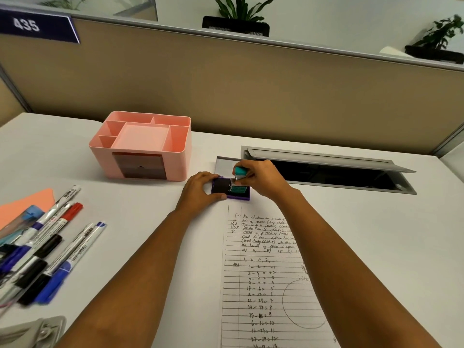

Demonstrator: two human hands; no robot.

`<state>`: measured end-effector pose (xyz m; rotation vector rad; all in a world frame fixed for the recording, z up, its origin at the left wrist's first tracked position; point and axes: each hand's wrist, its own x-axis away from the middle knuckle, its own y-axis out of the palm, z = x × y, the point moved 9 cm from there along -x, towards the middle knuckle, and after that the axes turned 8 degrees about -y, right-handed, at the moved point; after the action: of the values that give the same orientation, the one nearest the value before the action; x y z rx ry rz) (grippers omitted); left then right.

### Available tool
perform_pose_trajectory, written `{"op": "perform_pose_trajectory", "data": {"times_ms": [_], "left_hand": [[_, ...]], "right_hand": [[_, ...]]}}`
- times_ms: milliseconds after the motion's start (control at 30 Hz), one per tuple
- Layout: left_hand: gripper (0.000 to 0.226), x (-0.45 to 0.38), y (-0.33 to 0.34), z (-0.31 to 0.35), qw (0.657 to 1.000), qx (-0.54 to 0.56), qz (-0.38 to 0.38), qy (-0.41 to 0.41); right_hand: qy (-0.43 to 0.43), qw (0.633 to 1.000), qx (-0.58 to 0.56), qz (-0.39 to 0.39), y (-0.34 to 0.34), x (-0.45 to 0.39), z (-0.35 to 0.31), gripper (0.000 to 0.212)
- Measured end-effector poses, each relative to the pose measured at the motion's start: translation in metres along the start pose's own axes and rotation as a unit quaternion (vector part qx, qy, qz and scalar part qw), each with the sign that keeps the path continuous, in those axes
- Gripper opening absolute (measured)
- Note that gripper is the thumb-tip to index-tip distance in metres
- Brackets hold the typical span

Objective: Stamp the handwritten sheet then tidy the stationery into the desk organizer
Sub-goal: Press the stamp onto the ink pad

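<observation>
Right hand (261,179) grip pinches teal stamp (238,180) on ink pad (232,194); left hand (200,189) grips pad edge; handwritten sheet (266,277) lies just below, toward person.

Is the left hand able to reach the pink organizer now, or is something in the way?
Probably yes. The left hand holds the purple ink pad steady, and the organizer stands just beyond it to its left, with only bare desk between them. But it must first let go of the pad, which the right hand is inking the stamp on.
</observation>
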<state>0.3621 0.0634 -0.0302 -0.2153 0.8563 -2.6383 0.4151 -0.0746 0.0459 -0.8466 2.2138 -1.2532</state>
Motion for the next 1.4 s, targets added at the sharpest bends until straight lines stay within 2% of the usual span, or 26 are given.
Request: {"op": "perform_pose_trajectory", "data": {"times_ms": [300, 467, 800, 900, 967, 1033, 1100, 1167, 1267, 1333, 1400], "left_hand": [[0.063, 0.001, 0.0, 0.0, 1.0, 0.003, 0.003, -0.001], [0.063, 0.001, 0.0, 0.001, 1.0, 0.003, 0.004, 0.002], [0.063, 0.003, 0.0, 0.002, 1.0, -0.005, 0.002, 0.001], [0.063, 0.004, -0.001, 0.001, 1.0, -0.008, 0.001, 0.003], [0.063, 0.004, -0.001, 0.003, 1.0, -0.009, 0.003, 0.007], [0.063, 0.003, -0.001, 0.003, 1.0, -0.012, 0.002, 0.008], [0.063, 0.003, 0.0, 0.004, 1.0, -0.017, -0.003, 0.008], [0.063, 0.004, -0.001, 0.005, 1.0, -0.017, -0.004, 0.007], [0.062, 0.006, -0.001, 0.006, 1.0, -0.016, -0.008, 0.005], [0.061, 0.007, -0.003, 0.007, 1.0, -0.016, -0.01, 0.003], [0.062, 0.009, -0.004, 0.009, 1.0, -0.014, -0.016, 0.001]], "right_hand": [[0.006, 1.0, 0.024, 0.001, 0.0, -0.002, -0.005, 0.036], [0.008, 0.999, 0.014, 0.034, 0.0, 0.004, -0.004, 0.036], [0.005, 1.0, 0.018, 0.022, 0.002, 0.0, -0.002, 0.037], [0.033, 0.999, -0.024, 0.017, 0.001, -0.003, 0.01, 0.042], [0.082, 0.99, -0.106, 0.05, -0.004, 0.001, 0.029, 0.046], [0.144, 0.95, -0.257, 0.103, -0.009, 0.011, 0.049, 0.044], [0.194, 0.874, -0.428, 0.122, -0.005, 0.023, 0.059, 0.04], [0.227, 0.808, -0.533, 0.113, 0.002, 0.033, 0.06, 0.037], [0.249, 0.728, -0.63, 0.104, 0.008, 0.042, 0.055, 0.024], [0.25, 0.698, -0.663, 0.105, 0.009, 0.046, 0.051, 0.013], [0.249, 0.684, -0.677, 0.111, 0.008, 0.05, 0.045, 0.01]]}}
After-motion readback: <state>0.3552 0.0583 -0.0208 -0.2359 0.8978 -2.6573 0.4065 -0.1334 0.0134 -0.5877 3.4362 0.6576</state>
